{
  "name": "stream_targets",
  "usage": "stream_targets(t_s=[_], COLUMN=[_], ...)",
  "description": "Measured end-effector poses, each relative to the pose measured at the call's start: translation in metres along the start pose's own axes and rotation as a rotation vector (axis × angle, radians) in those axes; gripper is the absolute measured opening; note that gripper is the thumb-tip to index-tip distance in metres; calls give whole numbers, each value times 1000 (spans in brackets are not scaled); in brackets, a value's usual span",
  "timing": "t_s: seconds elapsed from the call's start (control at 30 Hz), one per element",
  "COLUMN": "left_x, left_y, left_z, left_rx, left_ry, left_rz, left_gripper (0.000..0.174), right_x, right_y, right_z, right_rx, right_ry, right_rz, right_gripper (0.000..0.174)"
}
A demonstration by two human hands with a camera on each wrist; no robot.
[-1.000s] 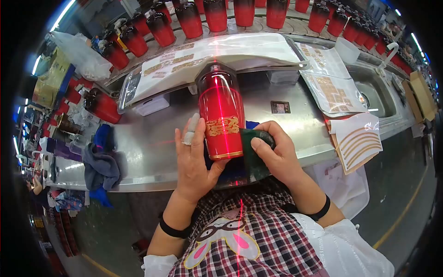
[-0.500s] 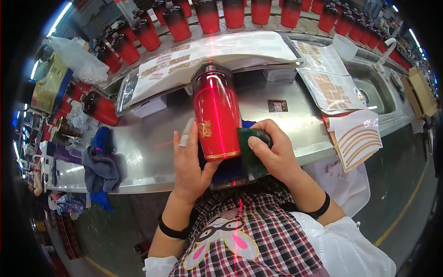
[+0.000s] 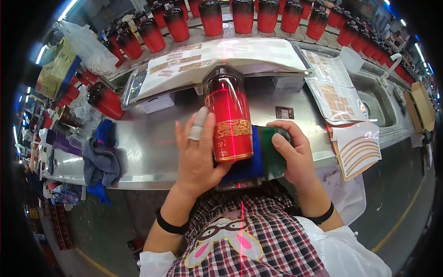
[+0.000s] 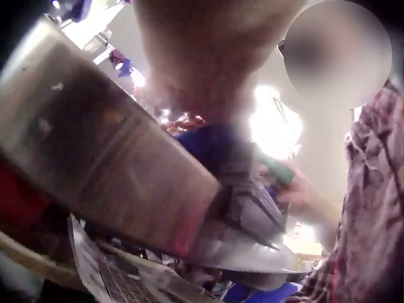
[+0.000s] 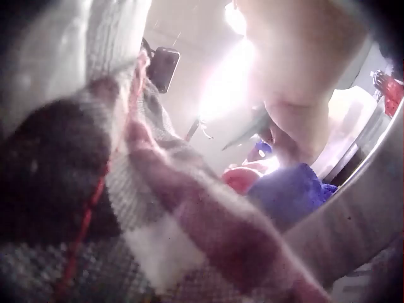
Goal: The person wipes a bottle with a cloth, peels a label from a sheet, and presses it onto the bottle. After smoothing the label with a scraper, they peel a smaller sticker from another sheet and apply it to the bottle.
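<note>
A red bottle (image 3: 230,108) with a dark shoulder and a gold patterned band (image 3: 233,129) lies tilted in front of me, its base towards me. My left hand (image 3: 196,161) rests along its left side with straight fingers, the thumb reaching under the base. A pale finger cot (image 3: 198,124) covers one finger. To the right of the bottle, my right hand (image 3: 297,154) grips a flat dark green scraper-like pad (image 3: 272,152) between thumb and fingers. Under the bottle's base shows a blue cloth (image 3: 247,168). The wrist views are blurred, but the right one shows the blue cloth (image 5: 287,192) below my right hand (image 5: 300,129).
White decal sheets (image 3: 226,48) lie on a raised tray behind the bottle, more sheets (image 3: 330,99) at the right. A sink (image 3: 376,104) lies beyond them. Red-black bottles (image 3: 242,18) line the back. Grey cloth (image 3: 99,157) hangs over the steel table's (image 3: 147,143) left edge.
The bottle has turned about its length: its gold pattern went to the left edge, and now a gold band with small lettering below faces up. The green pad sits slightly further right of the bottle.
</note>
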State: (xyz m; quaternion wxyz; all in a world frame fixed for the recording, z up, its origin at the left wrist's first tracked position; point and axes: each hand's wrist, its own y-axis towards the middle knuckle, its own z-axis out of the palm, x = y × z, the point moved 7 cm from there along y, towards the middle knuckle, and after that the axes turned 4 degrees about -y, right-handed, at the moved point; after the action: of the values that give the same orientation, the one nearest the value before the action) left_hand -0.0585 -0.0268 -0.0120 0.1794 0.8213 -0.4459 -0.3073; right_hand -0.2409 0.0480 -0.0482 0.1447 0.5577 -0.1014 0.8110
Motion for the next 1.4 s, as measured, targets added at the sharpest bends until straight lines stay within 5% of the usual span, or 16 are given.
stream_targets(t_s=[0.03, 0.2, 0.33, 0.47, 0.6, 0.7, 1.03, 1.13, 1.2, 1.4], left_x=[11, -18, 3, 10, 12, 10, -8, -3, 8, -12], left_y=[-7, 8, -4, -13, -13, -14, -5, -8, -14, -3], left_z=[3, -16, 0, 6, 8, 9, 4, 7, 10, 3], left_rx=[-34, 48, 27, 16, 61, 79, 24, 13, 20, 11], left_ry=[-73, 304, 5, -91, -146, -242, -12, -41, -226, -45], left_rz=[-82, 141, -42, -85, -108, -120, -36, -23, -80, -30], left_gripper=[87, 97, 99, 98, 99, 102, 103, 101, 99, 99], right_x=[-2, -5, 19, 58, 59, 66, 57, 54, 54, 34], right_y=[-1, 2, -8, -24, -38, -40, -32, -25, -20, -10], right_z=[-2, -1, 4, 37, 64, 63, 53, 31, 21, 7], right_rx=[6, 51, 23, 115, 468, 320, 400, 169, 135, 46], right_ry=[-4, -112, -486, -1041, -1163, -1181, -1008, -880, -813, -603], right_rz=[14, 48, -114, -843, -954, -1019, -854, -668, -595, -368], right_gripper=[24, 25, 24, 31, 33, 32, 36, 31, 26, 18])
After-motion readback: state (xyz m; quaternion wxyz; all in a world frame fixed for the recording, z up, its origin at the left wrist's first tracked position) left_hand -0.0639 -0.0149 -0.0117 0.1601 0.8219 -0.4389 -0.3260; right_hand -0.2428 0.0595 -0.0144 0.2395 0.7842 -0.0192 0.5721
